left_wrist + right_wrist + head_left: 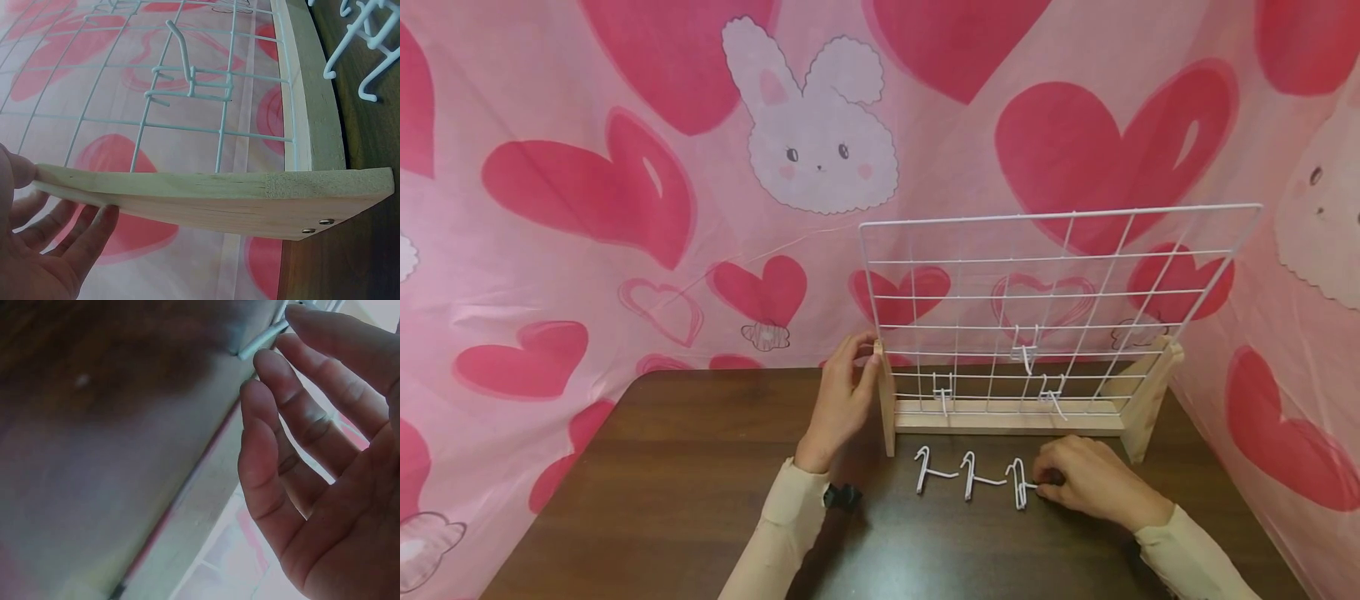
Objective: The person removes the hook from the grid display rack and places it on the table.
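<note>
A white wire grid rack point(1045, 293) stands upright in a wooden base, with three white hooks hung on it. My left hand point(842, 400) grips the upper edge of its left wooden side panel point(206, 206), the thumb on one side and fingers on the other. On the table in front lie a left hook point(922, 471), a middle hook point(972, 477) and a right hook point(1018, 485). My right hand point(1093, 479) pinches the right hook's prong point(259, 342) between thumb and index finger, the other fingers loosely bent.
The dark wooden table point(700, 500) extends left of the rack and toward me. A pink cloth point(625, 200) with hearts and rabbits hangs behind it and along its sides. The right side panel point(1153, 400) stands just beyond my right hand.
</note>
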`<move>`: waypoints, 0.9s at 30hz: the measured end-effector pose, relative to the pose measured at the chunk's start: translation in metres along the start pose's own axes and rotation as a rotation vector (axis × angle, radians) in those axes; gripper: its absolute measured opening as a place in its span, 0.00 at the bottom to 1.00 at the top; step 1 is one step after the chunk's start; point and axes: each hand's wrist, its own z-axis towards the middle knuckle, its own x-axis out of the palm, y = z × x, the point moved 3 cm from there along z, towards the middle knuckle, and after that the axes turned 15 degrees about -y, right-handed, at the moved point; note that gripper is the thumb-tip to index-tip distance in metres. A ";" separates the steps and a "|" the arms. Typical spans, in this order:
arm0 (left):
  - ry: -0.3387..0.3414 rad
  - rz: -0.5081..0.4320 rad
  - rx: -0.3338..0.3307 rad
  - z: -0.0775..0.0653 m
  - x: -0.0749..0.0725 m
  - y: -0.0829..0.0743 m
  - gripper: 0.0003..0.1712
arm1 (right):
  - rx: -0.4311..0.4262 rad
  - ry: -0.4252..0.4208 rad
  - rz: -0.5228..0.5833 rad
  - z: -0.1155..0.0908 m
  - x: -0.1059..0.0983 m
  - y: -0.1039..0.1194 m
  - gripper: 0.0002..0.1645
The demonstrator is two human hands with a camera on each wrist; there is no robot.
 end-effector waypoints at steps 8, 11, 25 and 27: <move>0.010 0.023 0.005 0.000 0.000 -0.001 0.15 | -0.046 -0.043 -0.051 0.002 -0.012 0.010 0.13; 0.012 0.031 0.001 0.000 0.000 -0.001 0.16 | -0.076 -0.082 -0.058 0.004 -0.018 0.017 0.14; -0.005 0.005 -0.008 0.000 0.000 0.000 0.16 | -0.299 -0.503 -0.041 0.017 -0.034 0.045 0.07; -0.008 0.006 -0.015 0.000 0.001 -0.002 0.16 | -0.308 -0.573 -0.048 0.019 -0.037 0.046 0.08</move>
